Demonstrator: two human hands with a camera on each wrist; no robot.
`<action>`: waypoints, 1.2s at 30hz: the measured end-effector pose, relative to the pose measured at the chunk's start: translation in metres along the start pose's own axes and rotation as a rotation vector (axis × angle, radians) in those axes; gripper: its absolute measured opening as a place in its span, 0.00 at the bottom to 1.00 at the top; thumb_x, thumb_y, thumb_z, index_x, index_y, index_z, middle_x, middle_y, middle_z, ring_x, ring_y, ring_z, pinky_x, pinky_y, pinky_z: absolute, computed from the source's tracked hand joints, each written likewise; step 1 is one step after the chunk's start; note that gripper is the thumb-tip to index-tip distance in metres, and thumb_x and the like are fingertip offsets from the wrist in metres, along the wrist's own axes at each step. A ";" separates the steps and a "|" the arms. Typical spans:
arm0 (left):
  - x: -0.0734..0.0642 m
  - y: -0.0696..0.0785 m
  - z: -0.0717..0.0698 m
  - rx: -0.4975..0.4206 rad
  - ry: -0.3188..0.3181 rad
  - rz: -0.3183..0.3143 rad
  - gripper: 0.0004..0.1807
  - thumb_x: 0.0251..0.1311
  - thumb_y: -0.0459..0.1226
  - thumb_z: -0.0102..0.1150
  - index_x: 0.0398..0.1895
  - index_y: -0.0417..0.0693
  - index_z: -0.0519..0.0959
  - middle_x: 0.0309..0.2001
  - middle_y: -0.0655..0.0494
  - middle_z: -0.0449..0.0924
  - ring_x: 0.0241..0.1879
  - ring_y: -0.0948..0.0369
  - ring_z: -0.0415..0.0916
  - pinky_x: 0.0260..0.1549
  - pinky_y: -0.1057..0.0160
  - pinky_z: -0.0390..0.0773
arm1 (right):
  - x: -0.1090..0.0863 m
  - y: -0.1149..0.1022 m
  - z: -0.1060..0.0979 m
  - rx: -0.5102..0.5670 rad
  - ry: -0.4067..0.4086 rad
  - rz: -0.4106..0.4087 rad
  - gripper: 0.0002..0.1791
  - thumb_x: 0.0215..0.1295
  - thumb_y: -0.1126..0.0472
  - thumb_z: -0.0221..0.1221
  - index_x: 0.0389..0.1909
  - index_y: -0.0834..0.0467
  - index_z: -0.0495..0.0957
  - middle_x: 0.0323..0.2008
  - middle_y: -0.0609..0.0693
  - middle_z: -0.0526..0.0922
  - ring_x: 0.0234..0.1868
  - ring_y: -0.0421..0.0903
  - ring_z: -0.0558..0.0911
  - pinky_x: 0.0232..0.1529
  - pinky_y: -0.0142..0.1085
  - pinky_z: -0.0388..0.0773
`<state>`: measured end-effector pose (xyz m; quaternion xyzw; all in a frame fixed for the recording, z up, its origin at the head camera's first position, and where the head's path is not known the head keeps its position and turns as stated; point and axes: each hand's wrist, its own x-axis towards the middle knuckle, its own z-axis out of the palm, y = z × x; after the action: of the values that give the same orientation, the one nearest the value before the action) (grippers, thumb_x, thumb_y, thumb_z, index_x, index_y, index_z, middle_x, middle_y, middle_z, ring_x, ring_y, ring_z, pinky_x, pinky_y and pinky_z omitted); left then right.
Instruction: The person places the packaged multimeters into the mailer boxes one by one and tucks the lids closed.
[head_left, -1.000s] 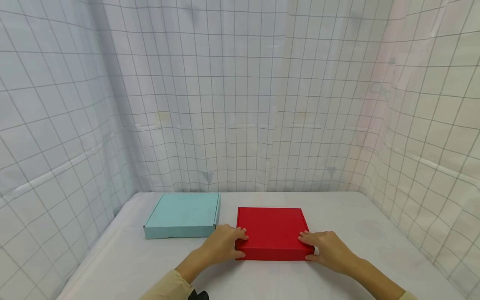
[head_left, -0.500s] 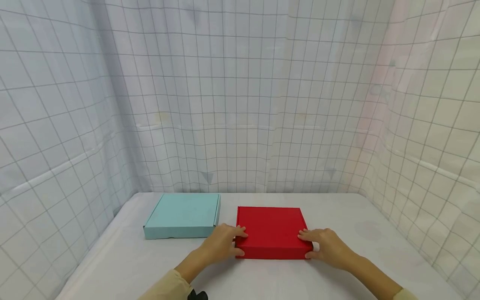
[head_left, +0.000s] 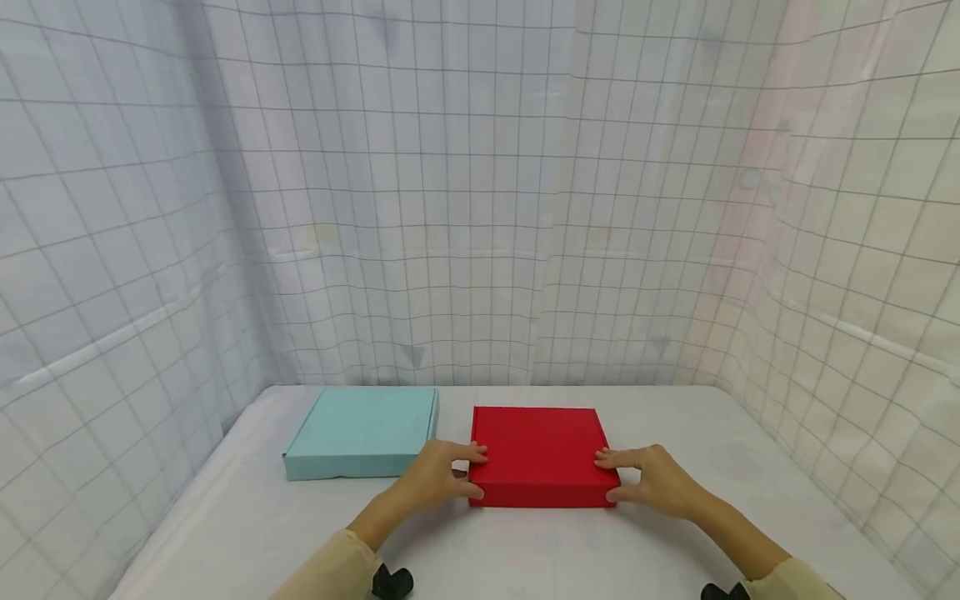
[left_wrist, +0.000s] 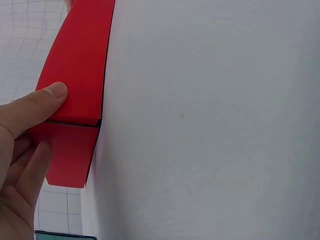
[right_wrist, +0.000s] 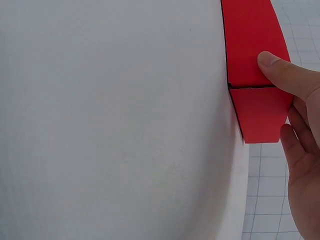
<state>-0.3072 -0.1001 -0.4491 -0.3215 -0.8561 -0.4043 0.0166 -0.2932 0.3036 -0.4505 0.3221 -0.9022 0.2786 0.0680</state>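
Note:
A flat red cardboard box point(head_left: 538, 446) with its lid down lies on the white-covered table. At its near left corner my left hand point(head_left: 435, 473) grips it, fingertips on the lid and thumb against the front wall. My right hand point(head_left: 658, 482) holds the near right corner in the same way. In the left wrist view, the thumb presses the red front wall point(left_wrist: 82, 70) close to its end. The right wrist view shows the other thumb on that front wall point(right_wrist: 250, 45), with the remaining fingers beside the short side.
To the left, near the back, lies a light blue flat box point(head_left: 363, 423), overlapped by my left hand in the head view. White grid-patterned curtains point(head_left: 480, 208) enclose the table point(head_left: 540, 554) at the back and both sides.
Both hands have moved the red box a little away from me and slightly to the left. Their hold on its near corners stays the same; the blue box stays put.

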 end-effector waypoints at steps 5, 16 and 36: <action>0.003 -0.002 0.000 0.020 0.011 0.006 0.25 0.56 0.34 0.78 0.57 0.36 0.84 0.62 0.46 0.81 0.66 0.44 0.73 0.48 0.57 0.84 | 0.004 0.001 0.000 -0.008 -0.007 0.021 0.28 0.59 0.52 0.76 0.60 0.55 0.85 0.60 0.46 0.83 0.63 0.52 0.80 0.57 0.48 0.81; 0.012 -0.007 0.004 0.064 0.055 -0.021 0.25 0.59 0.33 0.75 0.61 0.39 0.83 0.65 0.47 0.78 0.69 0.45 0.70 0.51 0.57 0.83 | 0.020 0.009 -0.001 -0.008 0.003 0.018 0.26 0.61 0.55 0.75 0.60 0.57 0.85 0.60 0.50 0.83 0.64 0.57 0.78 0.58 0.54 0.79; 0.024 -0.013 0.005 0.063 0.079 -0.044 0.26 0.60 0.34 0.75 0.62 0.39 0.82 0.66 0.48 0.77 0.70 0.45 0.68 0.53 0.55 0.83 | 0.036 0.023 0.000 0.038 -0.004 0.054 0.26 0.63 0.63 0.73 0.62 0.60 0.83 0.64 0.53 0.80 0.67 0.62 0.75 0.61 0.53 0.76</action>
<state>-0.3326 -0.0900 -0.4543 -0.2855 -0.8740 -0.3897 0.0518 -0.3357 0.2983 -0.4500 0.2997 -0.9053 0.2965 0.0524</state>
